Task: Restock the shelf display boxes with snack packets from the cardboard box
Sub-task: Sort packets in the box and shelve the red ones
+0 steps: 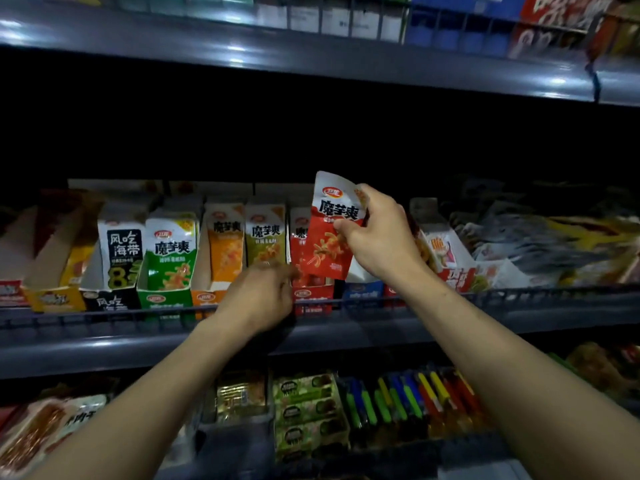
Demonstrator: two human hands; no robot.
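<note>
A person's two bare arms reach up to the middle shelf (346, 336) of a dim shop display. The right hand (379, 233) pinches a red and white snack packet (329, 230) between thumb and curled fingers, gripping its right edge; the packet stands upright, tilted slightly left, just above and in front of the red display box (311, 296), near the middle of the shelf's front rail. Its label reads 魔芋爽 in dark characters under a small oval brand logo too small to read. The left hand (261, 292) is lower, at the front of the same red box, fingers curled toward it; whether it grips anything cannot be told. To the left along the shelf stand an olive packet (265, 233) and an orange packet (225, 244), both marked 魔芋爽, then a green display box (166, 299) with the same wording, and a black and white packet (121, 247) reading 风吃海带 with a large 8.
</note>
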